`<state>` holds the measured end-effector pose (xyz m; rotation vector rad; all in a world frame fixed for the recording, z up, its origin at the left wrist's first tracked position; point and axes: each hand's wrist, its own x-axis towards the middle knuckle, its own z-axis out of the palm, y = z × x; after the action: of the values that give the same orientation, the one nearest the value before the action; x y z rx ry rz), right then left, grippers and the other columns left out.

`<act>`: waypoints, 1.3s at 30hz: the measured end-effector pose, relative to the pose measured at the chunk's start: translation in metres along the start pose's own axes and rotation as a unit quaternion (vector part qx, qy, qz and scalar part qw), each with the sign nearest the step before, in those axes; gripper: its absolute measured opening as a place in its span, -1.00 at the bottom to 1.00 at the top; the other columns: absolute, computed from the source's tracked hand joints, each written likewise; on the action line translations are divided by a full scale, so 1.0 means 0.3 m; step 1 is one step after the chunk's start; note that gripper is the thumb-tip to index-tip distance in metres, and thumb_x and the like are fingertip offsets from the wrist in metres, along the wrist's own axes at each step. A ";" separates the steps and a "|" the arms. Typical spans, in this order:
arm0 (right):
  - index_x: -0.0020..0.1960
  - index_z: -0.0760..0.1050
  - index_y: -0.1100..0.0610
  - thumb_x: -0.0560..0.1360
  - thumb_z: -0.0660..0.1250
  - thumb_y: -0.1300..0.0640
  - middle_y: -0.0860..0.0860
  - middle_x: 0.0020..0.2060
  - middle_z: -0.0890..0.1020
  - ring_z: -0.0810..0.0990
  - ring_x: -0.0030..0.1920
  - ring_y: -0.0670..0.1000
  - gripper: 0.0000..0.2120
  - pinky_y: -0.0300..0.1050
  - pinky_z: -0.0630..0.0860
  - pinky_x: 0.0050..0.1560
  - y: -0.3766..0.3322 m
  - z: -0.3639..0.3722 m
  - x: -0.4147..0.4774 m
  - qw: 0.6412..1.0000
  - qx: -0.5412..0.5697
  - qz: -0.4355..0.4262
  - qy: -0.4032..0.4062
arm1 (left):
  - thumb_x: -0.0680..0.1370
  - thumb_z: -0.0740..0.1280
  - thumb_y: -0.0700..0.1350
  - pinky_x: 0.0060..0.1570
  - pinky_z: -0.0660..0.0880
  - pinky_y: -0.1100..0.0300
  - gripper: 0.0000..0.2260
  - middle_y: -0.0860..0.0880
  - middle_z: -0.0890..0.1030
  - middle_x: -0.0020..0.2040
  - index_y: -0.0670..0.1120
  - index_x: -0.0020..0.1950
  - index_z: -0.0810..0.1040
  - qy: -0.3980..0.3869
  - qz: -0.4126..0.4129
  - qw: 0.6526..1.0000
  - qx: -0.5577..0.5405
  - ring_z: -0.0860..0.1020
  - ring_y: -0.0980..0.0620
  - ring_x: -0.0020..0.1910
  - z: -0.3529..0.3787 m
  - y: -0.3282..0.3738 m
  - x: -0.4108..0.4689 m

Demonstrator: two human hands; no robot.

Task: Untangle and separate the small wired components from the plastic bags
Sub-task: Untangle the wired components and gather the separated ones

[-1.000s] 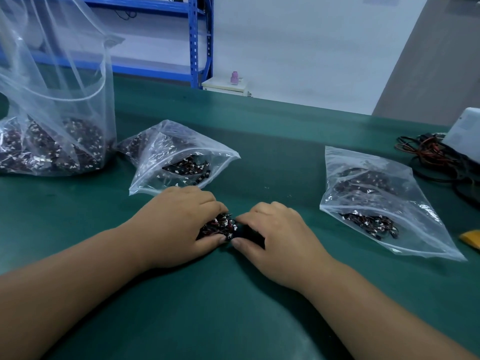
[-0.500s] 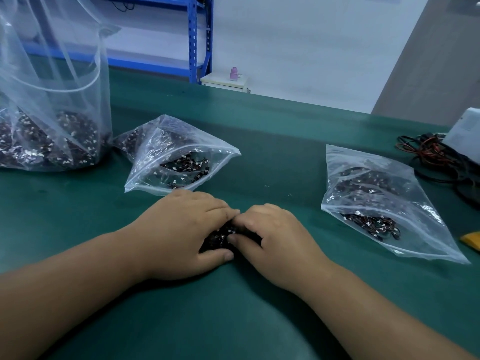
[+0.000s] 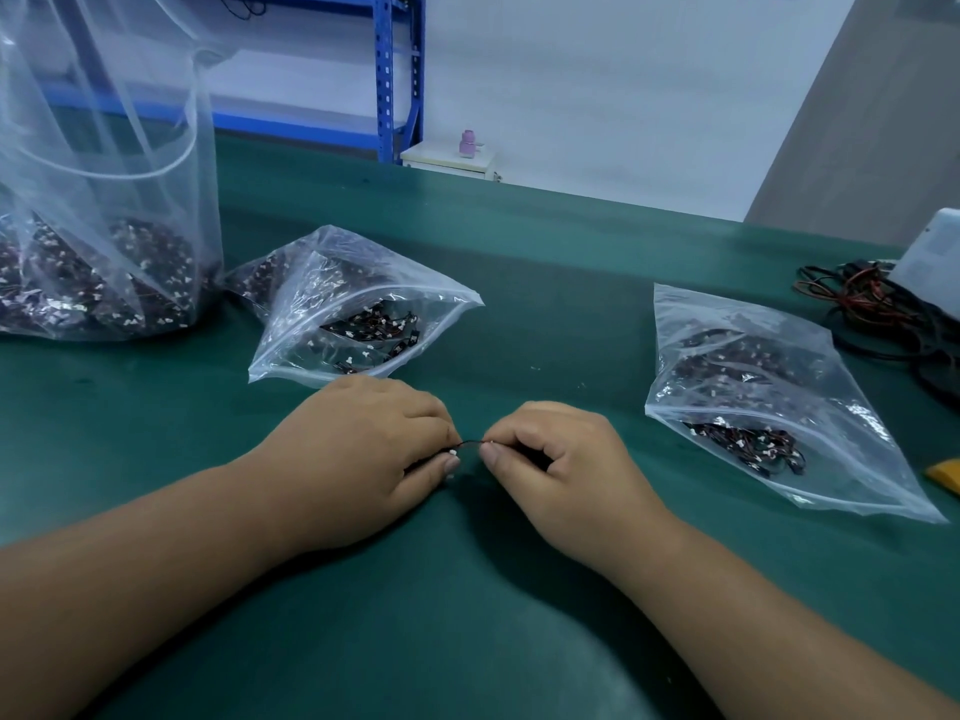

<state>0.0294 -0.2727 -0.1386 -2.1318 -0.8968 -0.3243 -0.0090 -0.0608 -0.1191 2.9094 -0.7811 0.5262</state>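
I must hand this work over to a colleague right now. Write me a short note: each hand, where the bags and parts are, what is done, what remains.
Hands: the left hand pinches one end of a thin wired component. The right hand pinches the other end, low over the green table.
Bags: the large bag is far left, the middle bag just beyond the left hand, the right bag to the right. All hold tangled components.
Done: one component is stretched between the hands.
Left: free it, set it aside, then continue with the bags.
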 end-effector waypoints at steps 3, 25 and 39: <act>-0.25 0.56 -0.01 0.49 0.35 0.09 -0.14 -0.35 0.54 0.55 -0.23 -0.04 -0.87 -0.16 0.47 -0.24 0.002 -0.001 -0.001 1.000 0.015 0.005 0.013 | 0.59 0.11 0.14 -0.06 0.53 0.04 -0.66 0.17 0.65 -0.02 0.08 -0.01 0.66 0.009 -0.003 1.000 0.011 0.61 0.06 -0.07 -0.004 0.000 -0.002; -0.22 0.49 0.00 0.54 0.31 0.12 -0.04 -0.34 0.53 0.48 -0.33 -0.01 -0.85 -0.01 0.51 -0.26 0.003 -0.010 -0.001 0.985 0.117 0.046 0.122 | 0.55 0.21 0.02 0.04 0.50 0.01 -0.77 0.09 0.65 -0.04 -0.02 -0.03 0.64 0.020 -0.020 0.997 0.067 0.60 -0.03 -0.01 -0.013 -0.026 -0.008; -0.22 0.58 -0.12 0.53 0.32 0.19 -0.17 -0.20 0.61 0.52 -0.22 -0.25 -0.75 -0.33 0.41 -0.20 0.074 -0.022 0.040 0.951 0.085 0.251 0.156 | 0.53 0.10 0.08 -0.05 0.49 0.03 -0.73 0.10 0.55 -0.18 0.00 -0.10 0.54 -0.014 -0.048 0.998 0.041 0.54 -0.01 -0.17 -0.026 -0.018 -0.012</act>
<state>0.0540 -0.2816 -0.1410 -1.9908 -0.1784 -0.2949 -0.0116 -0.0532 -0.1132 3.0162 -0.6322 0.5217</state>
